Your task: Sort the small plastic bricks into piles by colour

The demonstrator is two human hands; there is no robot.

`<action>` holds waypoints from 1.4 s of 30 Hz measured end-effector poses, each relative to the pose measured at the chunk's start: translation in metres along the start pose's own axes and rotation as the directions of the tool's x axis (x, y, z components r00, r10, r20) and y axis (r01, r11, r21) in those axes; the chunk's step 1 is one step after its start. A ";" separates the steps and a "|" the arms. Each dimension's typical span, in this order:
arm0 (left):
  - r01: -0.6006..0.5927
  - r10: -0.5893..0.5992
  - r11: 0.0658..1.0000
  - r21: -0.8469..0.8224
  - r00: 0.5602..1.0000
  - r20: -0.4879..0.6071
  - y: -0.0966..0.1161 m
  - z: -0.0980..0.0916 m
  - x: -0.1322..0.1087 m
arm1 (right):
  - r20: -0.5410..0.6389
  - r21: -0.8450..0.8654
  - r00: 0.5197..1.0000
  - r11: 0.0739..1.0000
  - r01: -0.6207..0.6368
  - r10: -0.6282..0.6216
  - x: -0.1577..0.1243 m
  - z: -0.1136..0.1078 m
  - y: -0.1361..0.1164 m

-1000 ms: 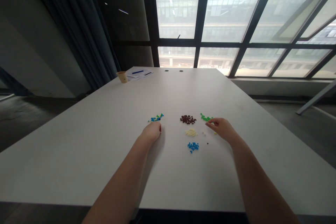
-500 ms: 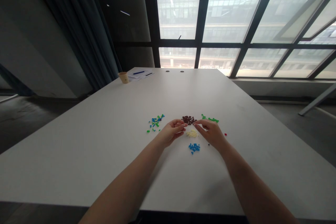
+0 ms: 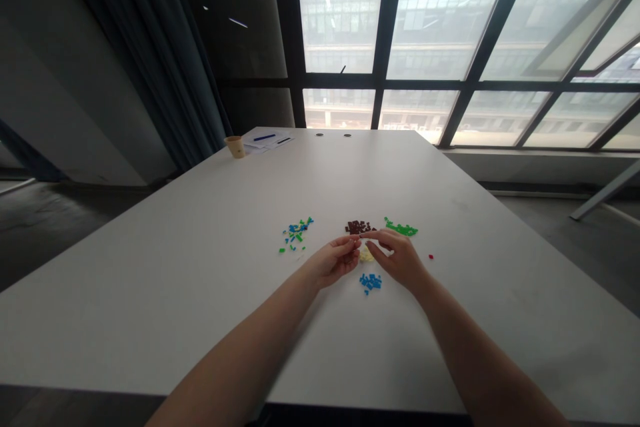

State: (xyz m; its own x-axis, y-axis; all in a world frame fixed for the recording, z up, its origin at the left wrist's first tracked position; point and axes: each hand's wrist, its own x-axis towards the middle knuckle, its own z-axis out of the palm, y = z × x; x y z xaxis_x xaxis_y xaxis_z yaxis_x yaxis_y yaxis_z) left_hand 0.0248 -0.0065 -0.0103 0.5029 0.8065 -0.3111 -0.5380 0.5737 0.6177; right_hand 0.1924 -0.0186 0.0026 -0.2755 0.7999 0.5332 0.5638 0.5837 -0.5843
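Note:
My left hand (image 3: 339, 260) is closed in a pinch at the thumb and fingertips. What it pinches is too small to make out. My right hand (image 3: 397, 257) reaches in from the other side, its index finger stretched to the left fingertips and its thumb apart, with nothing visible in it. Just beyond the fingers lies a pile of small dark brown bricks (image 3: 357, 227). Pale yellow bricks (image 3: 367, 254) show between the hands, partly covered by them. Nearer to me is a pile of blue bricks (image 3: 370, 282). Green bricks (image 3: 401, 227) lie beyond my right hand.
Mixed blue, green and white bricks (image 3: 297, 232) are scattered left of the hands. A single red brick (image 3: 431, 256) lies to the right. At the far left of the white table (image 3: 200, 267) stand a paper cup (image 3: 235, 147) and papers with a blue pen (image 3: 264, 137).
My right hand has moved left from the brown pile's edge to meet my left fingertips, its thumb now apart from the index finger. My left hand has shifted slightly right and nearer.

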 end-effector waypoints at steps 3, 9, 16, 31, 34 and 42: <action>-0.012 0.013 0.999 0.030 1.000 -0.012 -0.001 0.000 0.001 | 0.005 -0.002 1.000 1.000 -0.009 0.009 0.000 0.000 0.000; -0.083 0.088 0.983 0.165 0.996 -0.021 -0.003 -0.001 0.003 | 0.020 0.007 1.000 1.000 0.000 0.000 0.000 0.001 0.000; -0.071 0.076 0.977 0.202 0.997 -0.018 -0.003 0.001 -0.001 | -0.010 0.004 1.000 1.000 0.022 -0.022 0.001 0.000 -0.001; -0.077 0.070 0.946 0.315 0.997 0.036 -0.002 0.001 -0.001 | 0.027 0.004 0.995 0.995 0.098 -0.098 -0.001 0.001 -0.005; -0.099 0.101 0.916 0.388 0.995 0.016 0.001 -0.001 0.000 | 0.034 -0.033 0.999 0.999 -0.010 0.011 0.000 -0.001 -0.001; 0.052 0.554 -0.078 0.996 0.832 0.000 0.031 -0.017 -0.008 | 0.283 -0.379 0.848 0.864 -0.331 0.449 -0.001 -0.002 0.036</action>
State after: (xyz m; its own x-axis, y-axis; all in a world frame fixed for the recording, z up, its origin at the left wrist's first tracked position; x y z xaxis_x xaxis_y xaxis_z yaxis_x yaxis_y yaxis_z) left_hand -0.0077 0.0078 -0.0009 0.1203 0.9893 0.0829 0.7418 -0.1451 0.6547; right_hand 0.2145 0.0014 -0.0182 -0.2009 0.9795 0.0167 0.8736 0.1869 -0.4493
